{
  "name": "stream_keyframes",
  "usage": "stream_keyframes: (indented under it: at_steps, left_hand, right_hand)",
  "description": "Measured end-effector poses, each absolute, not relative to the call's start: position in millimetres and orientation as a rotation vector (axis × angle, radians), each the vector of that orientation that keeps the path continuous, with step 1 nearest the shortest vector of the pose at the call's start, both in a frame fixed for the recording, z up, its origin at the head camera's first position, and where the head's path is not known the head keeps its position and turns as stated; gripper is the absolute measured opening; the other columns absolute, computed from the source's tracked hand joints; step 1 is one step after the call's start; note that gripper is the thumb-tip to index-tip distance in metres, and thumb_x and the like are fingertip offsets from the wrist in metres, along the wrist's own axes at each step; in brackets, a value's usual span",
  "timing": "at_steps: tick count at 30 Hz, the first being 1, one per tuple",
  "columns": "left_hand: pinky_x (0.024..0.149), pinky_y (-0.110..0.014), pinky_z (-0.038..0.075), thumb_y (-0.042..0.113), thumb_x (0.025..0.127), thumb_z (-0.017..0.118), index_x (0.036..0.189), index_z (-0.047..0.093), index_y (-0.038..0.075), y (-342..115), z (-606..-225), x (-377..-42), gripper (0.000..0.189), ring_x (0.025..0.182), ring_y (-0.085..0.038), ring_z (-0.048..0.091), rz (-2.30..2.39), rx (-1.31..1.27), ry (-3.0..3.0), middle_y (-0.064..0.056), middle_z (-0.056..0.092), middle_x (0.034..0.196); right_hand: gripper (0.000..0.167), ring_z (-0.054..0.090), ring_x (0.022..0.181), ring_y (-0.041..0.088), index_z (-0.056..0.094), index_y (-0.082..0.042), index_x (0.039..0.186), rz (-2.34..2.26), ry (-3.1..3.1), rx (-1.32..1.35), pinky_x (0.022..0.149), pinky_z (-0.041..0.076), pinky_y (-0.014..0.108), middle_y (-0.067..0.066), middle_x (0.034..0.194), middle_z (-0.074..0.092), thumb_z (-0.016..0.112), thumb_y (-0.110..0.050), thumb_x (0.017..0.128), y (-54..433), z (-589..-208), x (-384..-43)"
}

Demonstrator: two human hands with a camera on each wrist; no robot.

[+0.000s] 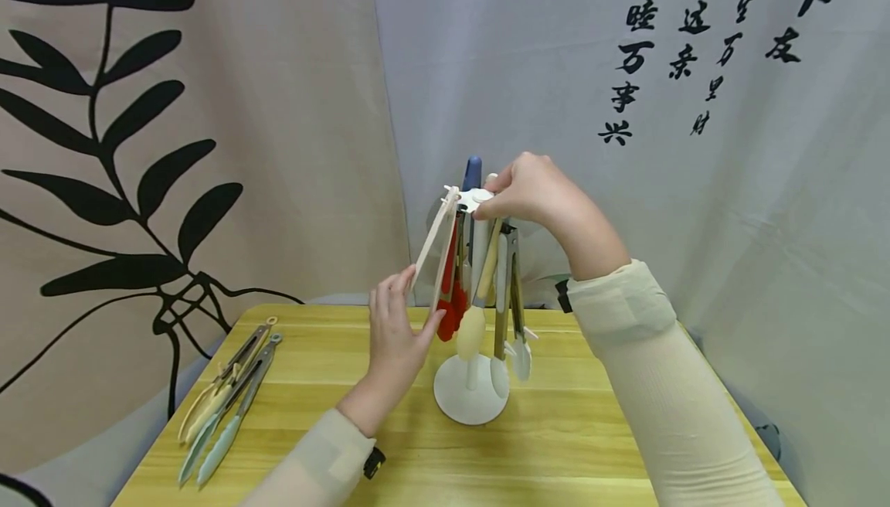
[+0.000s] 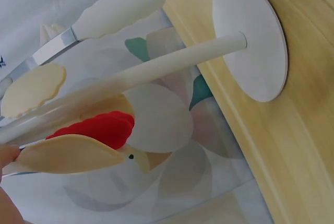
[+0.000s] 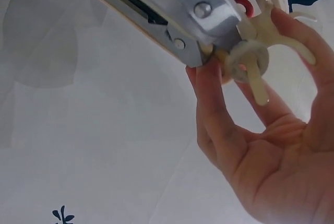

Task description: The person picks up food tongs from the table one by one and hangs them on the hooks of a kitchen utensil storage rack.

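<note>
My left hand [image 1: 399, 337] holds a pair of pale tongs [image 1: 433, 236] by its two spread arms, fingers on one arm and thumb on the other. The top of these tongs meets the hooked top of a white utensil stand [image 1: 469, 406]; whether it hangs on a hook I cannot tell. With thumb and fingers, my right hand [image 1: 538, 190] pinches the stand's top. Red-tipped tongs [image 1: 452, 310], cream-tipped tongs [image 1: 471, 329] and white-tipped tongs [image 1: 521, 360] hang around the pole. In the left wrist view, a pale tong tip [image 2: 68, 154] lies beside the red tip [image 2: 107, 129].
Two more pairs of tongs lie at the table's left side, one cream-tipped [image 1: 208, 414] and one pale green [image 1: 225, 445]. The stand's round base rests on the wooden table [image 1: 313, 383]. Behind the table hangs a printed curtain [image 1: 299, 105].
</note>
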State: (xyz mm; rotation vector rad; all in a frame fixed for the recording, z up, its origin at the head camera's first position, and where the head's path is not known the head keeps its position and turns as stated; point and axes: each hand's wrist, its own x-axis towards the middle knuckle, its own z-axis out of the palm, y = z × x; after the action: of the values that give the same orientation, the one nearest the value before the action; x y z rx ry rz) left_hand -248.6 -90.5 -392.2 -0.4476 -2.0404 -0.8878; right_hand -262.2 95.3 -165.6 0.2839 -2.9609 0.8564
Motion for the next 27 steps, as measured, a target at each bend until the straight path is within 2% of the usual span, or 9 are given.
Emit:
stream_keyframes:
  at_steps: [8,16,21,27]
  left_hand:
    - [0.086,-0.037,0.042,0.015,0.072,0.083,0.141,0.036,0.009,-87.6,-392.5,-248.9,0.084,0.104,-0.025,0.042,-0.887,-0.465,-2.054,-0.011,0.049,0.121]
    - [0.085,-0.037,0.046,0.007,0.074,0.08,0.141,0.035,0.011,-84.3,-395.4,-249.0,0.081,0.104,-0.025,0.044,-0.859,-0.498,-2.104,-0.011,0.049,0.12]
    - [0.08,-0.033,0.05,0.001,0.08,0.072,0.142,0.034,0.012,-83.4,-395.6,-248.1,0.074,0.101,-0.022,0.046,-0.87,-0.518,-2.139,-0.01,0.049,0.119]
    - [0.082,-0.033,0.053,-0.006,0.083,0.063,0.145,0.032,0.014,-83.5,-394.3,-246.5,0.071,0.102,-0.021,0.048,-0.945,-0.543,-2.181,-0.009,0.048,0.122]
  right_hand:
    - [0.035,0.053,0.118,0.025,0.072,-0.014,0.11,0.851,-2.957,0.289,0.094,0.047,0.045,0.004,0.129,0.06,0.074,-0.029,0.079,95.6,-168.9,-262.0]
    - [0.042,0.055,0.111,0.023,0.067,-0.015,0.119,0.865,-2.955,0.286,0.089,0.05,0.043,0.006,0.127,0.06,0.071,-0.031,0.081,95.7,-172.6,-261.5]
    - [0.045,0.054,0.103,0.022,0.065,-0.015,0.122,0.865,-2.942,0.3,0.085,0.049,0.041,0.007,0.124,0.061,0.07,-0.031,0.081,95.4,-173.7,-259.8]
    - [0.04,0.054,0.103,0.022,0.068,-0.016,0.118,0.868,-2.924,0.312,0.081,0.049,0.038,0.006,0.133,0.056,0.069,-0.031,0.081,97.0,-175.0,-258.9]
